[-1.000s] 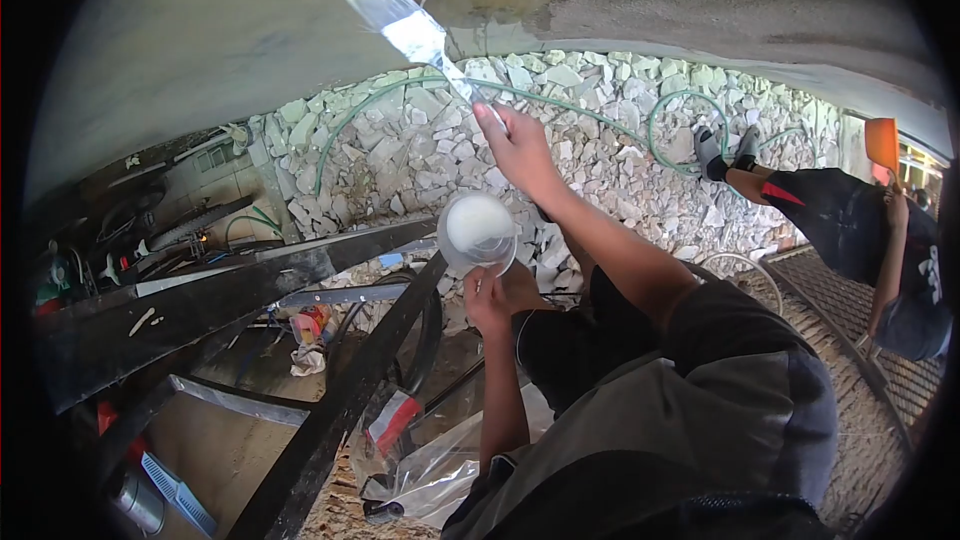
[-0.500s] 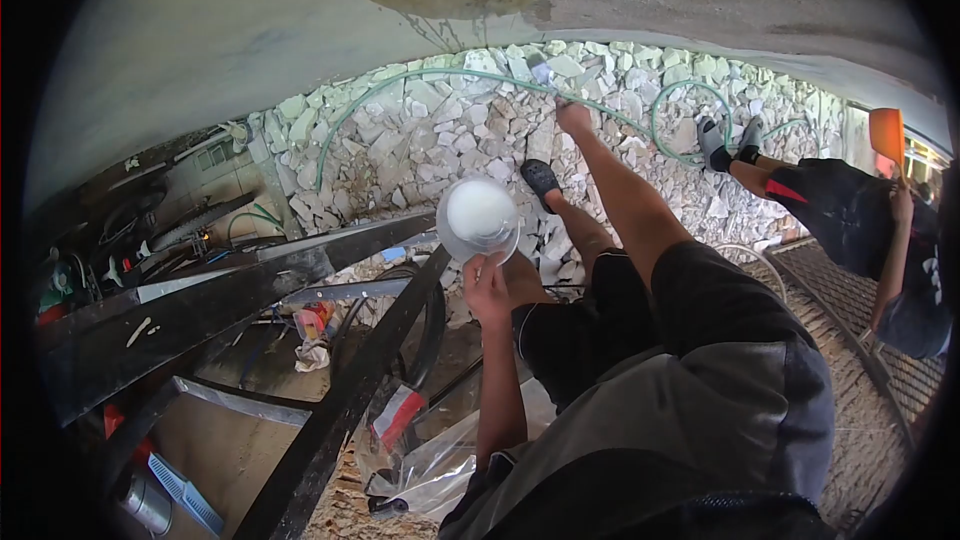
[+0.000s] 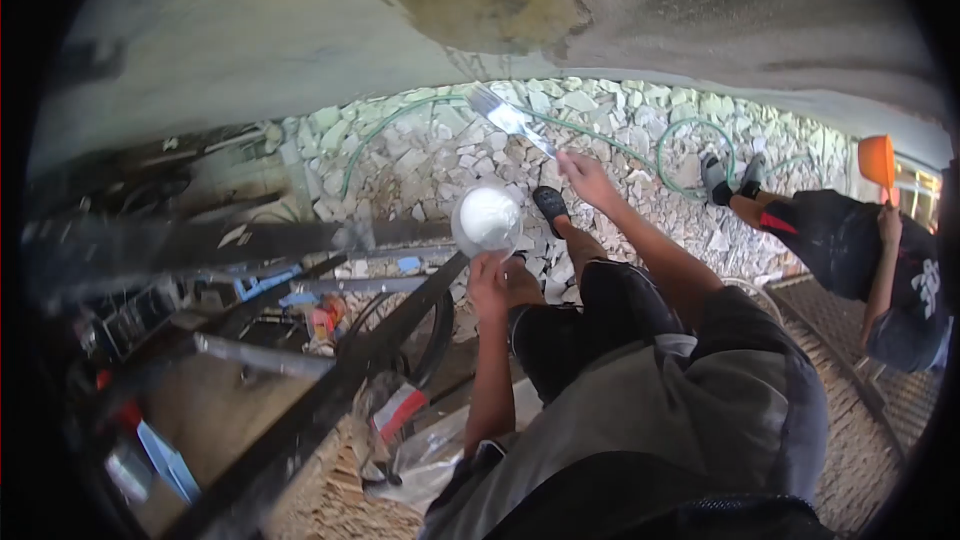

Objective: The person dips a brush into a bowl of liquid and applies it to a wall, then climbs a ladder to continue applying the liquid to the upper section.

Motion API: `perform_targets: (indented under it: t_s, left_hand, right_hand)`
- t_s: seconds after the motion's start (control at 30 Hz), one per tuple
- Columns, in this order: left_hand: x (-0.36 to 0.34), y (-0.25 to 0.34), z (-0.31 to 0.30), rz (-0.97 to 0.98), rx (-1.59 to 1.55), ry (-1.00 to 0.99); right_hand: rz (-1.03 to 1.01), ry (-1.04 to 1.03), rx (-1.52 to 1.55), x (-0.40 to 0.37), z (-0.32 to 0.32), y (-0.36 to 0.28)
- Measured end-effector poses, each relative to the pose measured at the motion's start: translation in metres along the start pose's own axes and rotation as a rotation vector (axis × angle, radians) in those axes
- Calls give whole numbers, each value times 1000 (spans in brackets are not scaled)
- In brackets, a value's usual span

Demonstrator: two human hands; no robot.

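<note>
My left hand (image 3: 488, 287) grips the near rim of a clear plastic bowl (image 3: 462, 238), held at waist height. White material (image 3: 490, 217) lies inside the bowl. In my right hand (image 3: 588, 180) is a paintbrush (image 3: 510, 120), its handle pinched between the fingers. The brush's flat bristles point up and left, toward the stained wall (image 3: 480, 10), and overlap the rubble in this view. My hands are apart, the right one farther out than the left.
Broken stone (image 3: 420, 150) covers the ground along the wall, with a green hose (image 3: 395, 130) lying across it. Dark metal beams (image 3: 330, 395) stand at the left. On the right, another person (image 3: 840, 240) holds an orange scoop (image 3: 877, 160). A metal grate (image 3: 850, 350) lies below them.
My right hand has brought the paintbrush back from the wall area, turning its bristles to the left. The bowl stays in my left hand. The view has tilted slightly.
</note>
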State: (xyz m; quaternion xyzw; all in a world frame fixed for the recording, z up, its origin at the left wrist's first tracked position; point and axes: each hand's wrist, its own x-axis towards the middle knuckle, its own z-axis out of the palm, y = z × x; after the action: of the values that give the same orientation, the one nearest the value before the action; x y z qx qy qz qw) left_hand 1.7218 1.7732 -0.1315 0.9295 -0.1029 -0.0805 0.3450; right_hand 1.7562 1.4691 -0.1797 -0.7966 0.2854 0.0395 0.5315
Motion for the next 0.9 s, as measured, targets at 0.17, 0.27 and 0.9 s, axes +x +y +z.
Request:
perform_targets:
  t_s: [0.17,0.27,0.9]
  left_hand:
    - [16,22,-25,99,-11,13]
    - [31,55,-54,108,-12,26]
    - [53,105,-93,300,18,221]
  right_hand:
    - [-272,54,-329,-83,-100,-118]
    - [-468,77,-323,-103,-137,-168]
    - [-492,40,-666,-144,-132,-226]
